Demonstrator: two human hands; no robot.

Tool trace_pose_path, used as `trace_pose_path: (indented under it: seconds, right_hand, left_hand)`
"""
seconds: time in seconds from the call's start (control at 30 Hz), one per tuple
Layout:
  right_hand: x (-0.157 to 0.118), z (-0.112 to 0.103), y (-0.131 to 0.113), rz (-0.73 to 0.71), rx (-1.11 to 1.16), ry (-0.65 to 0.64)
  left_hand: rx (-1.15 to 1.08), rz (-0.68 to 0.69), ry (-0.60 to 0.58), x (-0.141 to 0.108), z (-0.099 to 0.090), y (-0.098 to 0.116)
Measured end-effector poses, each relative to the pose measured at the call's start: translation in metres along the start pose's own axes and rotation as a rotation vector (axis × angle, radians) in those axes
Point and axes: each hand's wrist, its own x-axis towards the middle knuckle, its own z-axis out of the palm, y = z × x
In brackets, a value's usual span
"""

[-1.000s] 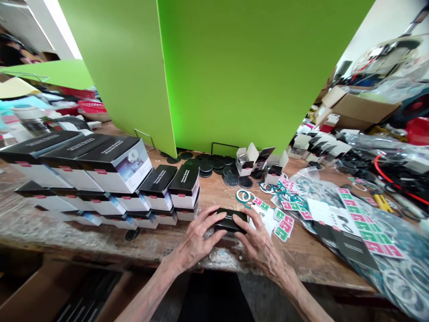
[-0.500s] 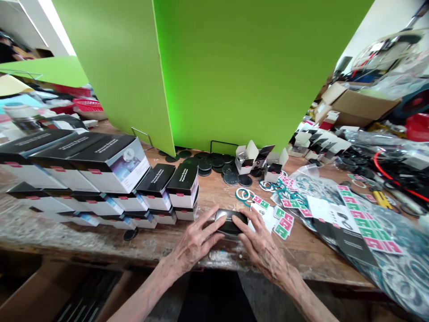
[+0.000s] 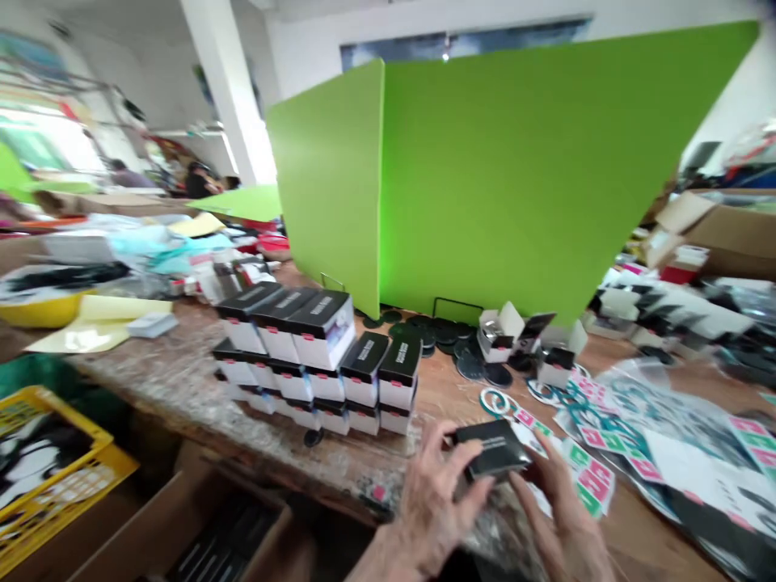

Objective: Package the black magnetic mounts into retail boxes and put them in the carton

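Note:
A small black-topped box (image 3: 498,449) is held between both hands above the front part of the wooden table. My left hand (image 3: 437,485) grips its left side, with the thumb at the near edge and a finger on the top. The fingers of my right hand (image 3: 561,501) press against its right end. To the left stand stacked black and white boxes (image 3: 327,331) in several rows. Just behind the held box lie teal and white rings (image 3: 497,400) and pink and green stickers (image 3: 591,477). The underside of the held box is hidden.
Green partition panels (image 3: 497,186) rise behind the table. Black discs (image 3: 470,364) and open small boxes (image 3: 500,331) lie before them. A yellow basket (image 3: 109,461) is at lower left, beside an open carton (image 3: 139,525). People sit far back left.
The view has swung left and up, showing more of the room and the yellow basket. The box between my hands now appears lifted and tilted; before, it was low at the table.

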Motion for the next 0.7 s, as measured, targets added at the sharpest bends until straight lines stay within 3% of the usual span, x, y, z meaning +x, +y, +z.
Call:
trace_pose_path:
  seconds: [0.1, 0.17, 0.3, 0.43, 0.57, 0.63, 0.7]
  right_hand:
    - [0.037, -0.021, -0.033, -0.036, 0.075, 0.005]
    - [0.073, -0.021, -0.066, -0.028, 0.156, -0.005]
    - [0.147, 0.024, -0.126, -0.12, 0.509, -0.127]
    - [0.185, 0.076, -0.161, -0.124, 0.536, -0.24]
    - [0.18, 0.086, -0.157, -0.178, 0.409, -0.174]
    - [0.17, 0.077, -0.13, -0.217, 0.326, -0.072]
    - [0.16, 0.06, -0.085, -0.124, 0.207, 0.048]
  left_hand:
    - [0.127, 0.016, 0.14, 0.021, -0.028, 0.033]
    - [0.241, 0.012, 0.24, 0.039, -0.053, 0.042]
    - [0.48, 0.0, 0.442, 0.071, -0.102, 0.02]
    - [0.815, -0.045, 0.484, 0.085, -0.129, -0.014]
    - [0.866, 0.008, 0.586, 0.074, -0.124, -0.019]
    - [0.757, 0.061, 0.582, 0.054, -0.11, -0.02]
    - [0.607, 0.13, 0.481, 0.026, -0.087, -0.025]
